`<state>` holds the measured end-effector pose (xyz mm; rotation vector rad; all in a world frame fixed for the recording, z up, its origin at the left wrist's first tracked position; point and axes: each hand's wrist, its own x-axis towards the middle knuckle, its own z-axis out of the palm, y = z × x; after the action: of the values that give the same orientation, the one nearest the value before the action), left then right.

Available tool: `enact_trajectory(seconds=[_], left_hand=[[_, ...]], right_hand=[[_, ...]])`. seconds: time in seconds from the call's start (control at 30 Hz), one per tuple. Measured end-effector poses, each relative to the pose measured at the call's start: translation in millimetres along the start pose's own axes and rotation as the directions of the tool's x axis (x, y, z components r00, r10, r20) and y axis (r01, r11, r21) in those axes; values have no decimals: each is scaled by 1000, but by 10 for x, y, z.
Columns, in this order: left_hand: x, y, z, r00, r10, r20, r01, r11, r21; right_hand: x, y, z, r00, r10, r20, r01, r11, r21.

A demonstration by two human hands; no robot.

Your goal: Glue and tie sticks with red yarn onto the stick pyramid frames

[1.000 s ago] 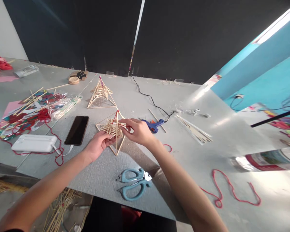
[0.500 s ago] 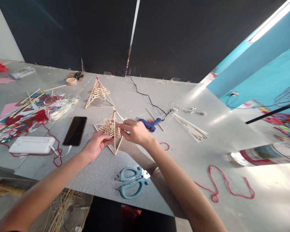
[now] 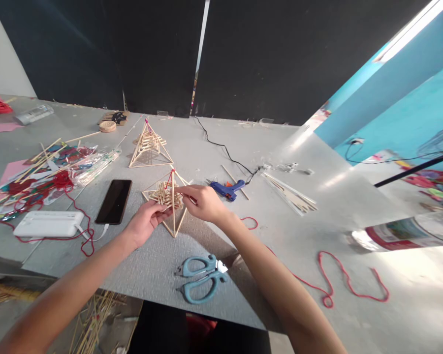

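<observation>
A pyramid frame of thin wooden sticks [image 3: 174, 216] stands on the table, with red yarn tied at its top. Inside it hangs a small stack of crossed sticks [image 3: 166, 195]. My left hand [image 3: 146, 223] is closed on the lower edge of that stack, thumb on top and fingers beneath. From the right, my right hand [image 3: 203, 202] reaches in with its index finger stretched out to the frame's front upright and the stack behind it. Its other fingers are curled, and the exact fingertip contact is hidden. Behind stands a similar stick pyramid [image 3: 150, 142].
Light-blue scissors [image 3: 203, 279] lie near the front edge. A blue glue gun [image 3: 228, 189] with a black cord lies right of my hands. Leftward are a phone [image 3: 114, 201], a white power bank [image 3: 48, 223] and red yarn [image 3: 62, 180]. A plastic bottle [image 3: 398, 233] lies far right.
My right hand's index finger has straightened out toward the stack, from a more bent, pinching pose. My left hand keeps its hold; the view has shifted slightly.
</observation>
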<state>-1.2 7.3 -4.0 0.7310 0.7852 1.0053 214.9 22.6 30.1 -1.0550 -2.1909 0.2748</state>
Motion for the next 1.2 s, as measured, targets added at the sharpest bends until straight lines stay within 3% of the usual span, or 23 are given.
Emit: enact_trajectory(seconds=[0.1,0.2,0.37,0.43,0.5,0.6,0.7,0.83,1.0,1.1,1.2], left_hand=[[-3,16,9,1000,-3,-13,3,1000,0],[-13,38,16,1000,10,-14,-10,1000,-6],[-34,52,13,1000,26,-17,-26,1000,-9],[-36,40,3,999,26,-23,-25,1000,6],[-36,26,-7,1000,23,-19,-23,1000,19],[-36,15,-13,1000,28,0,-28,1000,13],[-36,18,-11,999,36,16,-36,999,6],[-37,24,-10,999,41,-8,-40,999,17],[-37,25,-11,998,55,-9,-55,998,24],[-15,8,-14,998,52,-21,-51,998,33],[20,-18,-22,998,45,-38,-43,998,37]], right_hand=[[-16,12,28,996,-83,20,85,988,-125],[-4,-58,-33,996,-90,-6,88,984,-157],[13,-30,-495,993,-47,-106,19,968,-252],[-48,161,-740,997,29,-71,-53,933,-355],[-179,437,-940,991,122,56,-79,869,-488],[-466,879,-1076,925,249,286,17,727,-687],[-701,1211,-1038,886,260,383,130,654,-745],[-725,1384,-891,916,151,372,165,703,-691],[-569,1330,-823,931,36,363,189,803,-565],[-555,1283,-848,972,-37,230,148,859,-490],[-589,1219,-834,999,-21,-28,9,919,-394]])
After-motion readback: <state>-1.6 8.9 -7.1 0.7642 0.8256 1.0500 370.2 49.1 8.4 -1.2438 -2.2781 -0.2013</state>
